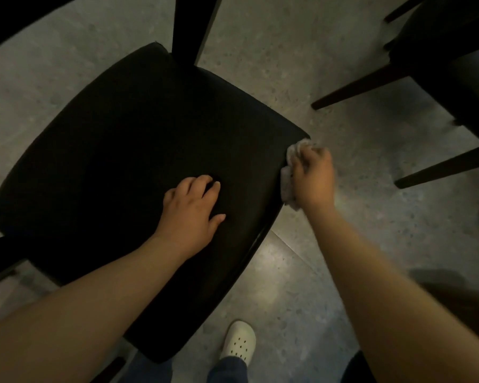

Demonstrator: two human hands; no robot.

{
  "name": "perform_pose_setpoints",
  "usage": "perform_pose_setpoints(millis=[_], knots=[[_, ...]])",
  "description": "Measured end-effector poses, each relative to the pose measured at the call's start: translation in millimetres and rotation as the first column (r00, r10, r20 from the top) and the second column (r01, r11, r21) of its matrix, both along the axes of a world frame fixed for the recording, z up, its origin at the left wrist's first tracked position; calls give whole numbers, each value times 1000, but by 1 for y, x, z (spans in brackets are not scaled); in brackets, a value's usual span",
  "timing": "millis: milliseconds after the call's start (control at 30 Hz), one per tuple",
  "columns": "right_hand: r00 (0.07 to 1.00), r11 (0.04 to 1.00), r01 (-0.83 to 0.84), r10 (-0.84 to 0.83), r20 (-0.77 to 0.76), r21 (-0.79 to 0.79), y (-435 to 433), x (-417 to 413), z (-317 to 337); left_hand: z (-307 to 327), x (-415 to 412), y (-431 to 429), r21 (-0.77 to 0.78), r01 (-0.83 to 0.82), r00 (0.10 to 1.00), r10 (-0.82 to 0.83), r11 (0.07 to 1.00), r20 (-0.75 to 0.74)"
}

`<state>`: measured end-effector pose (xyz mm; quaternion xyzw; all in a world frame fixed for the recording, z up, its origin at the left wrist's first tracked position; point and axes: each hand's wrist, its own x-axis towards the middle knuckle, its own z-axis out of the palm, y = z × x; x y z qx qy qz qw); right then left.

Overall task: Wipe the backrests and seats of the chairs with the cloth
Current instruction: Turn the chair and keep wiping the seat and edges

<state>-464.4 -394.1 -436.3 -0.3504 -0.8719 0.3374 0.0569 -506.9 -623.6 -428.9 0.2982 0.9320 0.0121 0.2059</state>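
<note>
Fingers, right hand (314, 178): clamped on crumpled pale grey cloth (288, 186) at right edge of black padded chair seat (122, 147).
Fingers, left hand (191, 208): spread apart, resting on seat.

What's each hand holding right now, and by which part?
Right hand grips the bunched cloth round its middle, against the edge of the seat. Left hand holds nothing; it rests on the seat.
</note>
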Motion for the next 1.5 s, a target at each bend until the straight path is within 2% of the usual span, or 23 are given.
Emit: perform_pose_setpoints(millis=[100, 267, 367, 433, 567, 633, 700, 767, 867, 967, 1100, 1167, 1300, 1333, 1500], knots=[[995, 997, -31, 24, -95, -76, -52, 62, -3, 3, -1, 1, -5, 4, 1000, -4, 1000, 6], [969, 950, -245, 244, -33, -192, -68, 111, 4, 7, 5, 3, -29, -3, 1000, 4, 1000, 27], [998, 994, -62, 59, -38, -94, -48, 89, 8, 13, 15, -2, -23, 10, 994, -7, 1000, 106], [999, 996, 36, -36, -4, -82, -45, 67, 4, 21, 22, -10, 10, 17, 991, -18, 1000, 133], [998, 997, 53, -52, 24, -59, -86, 77, 2, 41, 37, -33, -10, 17, 994, -15, 1000, 110], [998, 996, -36, 39, 39, -81, -112, 107, 5, 49, 41, -46, -14, 33, 993, -31, 999, 110], [975, 967, -191, 207, 78, -170, -132, 137, 12, 54, 46, -58, -14, 44, 990, -42, 999, 133], [950, 936, -269, 297, 96, -227, -137, 153, 17, 54, 51, -68, -16, 37, 983, -34, 999, 180], [984, 976, -152, 165, 72, -157, -120, 140, 23, 50, 56, -75, -14, 26, 964, -21, 1000, 264], [998, 997, 20, -15, 65, -75, -89, 105, 18, 46, 57, -77, -23, 41, 968, -34, 999, 250], [992, 995, 84, -79, 97, -48, -93, 83, 5, 43, 57, -76, -51, 66, 968, -52, 996, 247], [995, 999, 25, -23, 101, -26, -121, 106, 4, 44, 58, -76, -68, 77, 967, -58, 995, 247], [950, 957, -280, 287, 121, -72, -168, 177, 16, 45, 58, -75, -76, 67, 971, -48, 995, 234], [950, 957, -283, 288, 120, -62, -165, 182, 18, 45, 58, -76, -75, 67, 971, -48, 995, 232], [997, 997, 27, -22, 75, -69, -118, 120, 13, 40, 60, -77, -80, 60, 975, -41, 995, 220]])
